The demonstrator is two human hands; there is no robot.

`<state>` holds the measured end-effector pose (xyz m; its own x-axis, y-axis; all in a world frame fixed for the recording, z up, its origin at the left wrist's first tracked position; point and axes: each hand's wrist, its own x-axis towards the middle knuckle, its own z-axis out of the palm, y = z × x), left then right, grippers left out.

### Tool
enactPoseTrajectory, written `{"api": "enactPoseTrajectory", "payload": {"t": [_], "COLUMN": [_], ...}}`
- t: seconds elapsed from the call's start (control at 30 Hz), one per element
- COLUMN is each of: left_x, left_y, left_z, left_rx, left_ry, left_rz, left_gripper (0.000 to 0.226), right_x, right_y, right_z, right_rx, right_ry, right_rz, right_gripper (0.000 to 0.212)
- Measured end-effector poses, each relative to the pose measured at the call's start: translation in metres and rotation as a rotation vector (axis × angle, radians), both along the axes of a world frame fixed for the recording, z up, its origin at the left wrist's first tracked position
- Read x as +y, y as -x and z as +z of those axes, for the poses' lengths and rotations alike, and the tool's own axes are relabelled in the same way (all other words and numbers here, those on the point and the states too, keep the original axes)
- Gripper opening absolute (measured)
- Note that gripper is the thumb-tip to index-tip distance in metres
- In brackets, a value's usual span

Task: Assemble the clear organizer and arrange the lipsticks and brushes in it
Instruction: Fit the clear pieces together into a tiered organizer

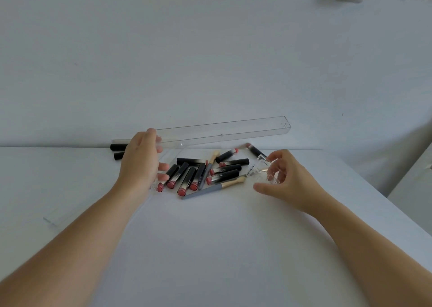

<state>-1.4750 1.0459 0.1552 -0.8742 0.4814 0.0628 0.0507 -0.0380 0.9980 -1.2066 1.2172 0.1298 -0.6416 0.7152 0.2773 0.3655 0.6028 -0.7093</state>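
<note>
Desk (222,248): white surface, set against a white wall; carries all items listed below.
Long clear tray (224,131): transparent, narrow, open-topped; raised off the desk above the pile, right end higher and reaching toward the wall, left end at the left hand.
Flat clear piece (55,220): transparent strip, lying on the desk at far left, beside the left forearm, well apart from the pile.
Lipsticks (187,178): black tubes with pink-red ends, lying loose in a scattered pile at desk centre, between both hands; some touching or overlapping; two more black tubes (118,151) behind the left hand near the wall.
Brushes: one with grey handle and pale tip (210,190), lying at the near edge of the pile, tip pointing right; a second (211,160) lying among the tubes, tip toward the wall.
Left hand (140,164): thumb and fingers loosely spread, holding the left end of the long clear tray; exact finger contact on the clear edge hard to make out.
Right hand (284,180): fingers curled, pinching a small clear organizer piece (264,168) just right of the pile, lifted slightly off the desk.
</note>
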Motion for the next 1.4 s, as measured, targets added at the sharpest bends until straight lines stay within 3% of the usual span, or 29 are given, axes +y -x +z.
{"api": "enactPoseTrajectory", "payload": {"t": [0.13, 0.33, 0.43, 0.6, 0.7, 0.8, 0.97, 1.4], "left_x": [0.0, -0.002, -0.002, -0.003, -0.004, -0.005, -0.007, -0.009], "left_y": [-0.003, -0.005, -0.005, -0.006, -0.008, -0.012, -0.018, -0.021], "left_z": [0.001, 0.002, 0.002, 0.002, 0.003, 0.003, 0.001, 0.0], "left_rx": [0.009, 0.022, 0.023, 0.024, 0.034, 0.094, 0.193, 0.313], "left_ry": [0.003, -0.015, -0.024, -0.079, -0.074, -0.06, -0.063, 0.009], "left_rz": [0.004, 0.011, 0.012, 0.014, -0.014, -0.047, -0.075, -0.014], "left_gripper": [0.026, 0.025, 0.027, 0.027, 0.027, 0.026, 0.031, 0.026], "right_x": [-0.001, -0.004, -0.002, 0.008, 0.01, 0.012, 0.012, 0.014], "right_y": [-0.002, -0.005, -0.009, -0.016, -0.015, -0.015, -0.017, -0.013], "right_z": [0.001, 0.006, 0.015, 0.027, 0.028, 0.028, 0.026, 0.019], "right_rx": [0.017, 0.09, 0.282, 0.527, 0.619, 0.606, 0.56, 0.486], "right_ry": [0.024, 0.161, 0.421, 0.826, 0.944, 0.999, 1.092, 1.054], "right_rz": [-0.006, -0.042, -0.037, 0.008, 0.001, -0.037, -0.067, -0.048], "right_gripper": [0.062, 0.047, 0.04, 0.064, 0.051, 0.047, 0.057, 0.06]}}
